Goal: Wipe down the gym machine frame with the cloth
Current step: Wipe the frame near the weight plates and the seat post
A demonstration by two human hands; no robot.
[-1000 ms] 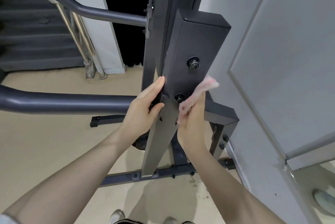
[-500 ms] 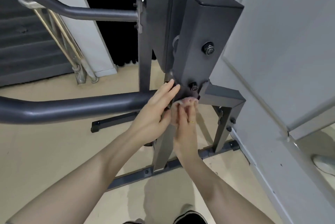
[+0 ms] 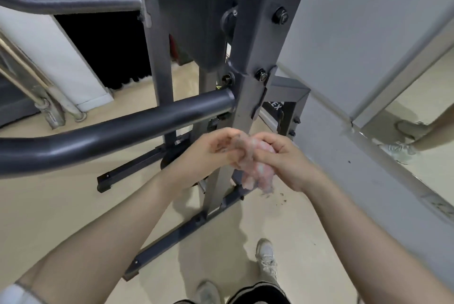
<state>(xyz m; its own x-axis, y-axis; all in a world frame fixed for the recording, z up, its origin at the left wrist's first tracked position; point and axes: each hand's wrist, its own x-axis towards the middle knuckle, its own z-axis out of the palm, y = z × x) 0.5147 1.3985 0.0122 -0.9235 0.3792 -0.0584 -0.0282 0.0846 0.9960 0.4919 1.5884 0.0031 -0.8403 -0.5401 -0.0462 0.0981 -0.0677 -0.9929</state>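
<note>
Beige floor (image 3: 61, 205) spreads out under me, and a gray wall (image 3: 368, 33) stands on my right. Low on that wall sits a mirror (image 3: 422, 131), and it shows a leg and a shoe. On my far left I see stairs with a shiny metal rail (image 3: 22, 77).

Right in front of me stands the gym machine frame (image 3: 258, 45). It is dark gray metal. It has a tall square post with big bolts (image 3: 281, 16) on its side. One thick round bar (image 3: 110, 136) sticks out from the post to my left. Another round bar (image 3: 68, 3) runs higher up. Flat bars lie on the floor at the bottom of the frame.

I hold both hands close together in front of the post, lower than the thick bar. My left hand (image 3: 211, 153) has its fingers curled, and they pinch the top of the cloth (image 3: 255, 168). My right hand (image 3: 282, 156) is wrapped around the cloth too, and squeezes it into a bunch. The cloth is pink and looks gray with dirt in spots. A bit of it hangs down under my right hand. It is blurry. I cannot tell if the cloth touches the post.

Small dark crumbs (image 3: 277, 199) lie on the floor just under my hands. My shoes (image 3: 266, 257) show at the bottom, near the frame's floor bar.
</note>
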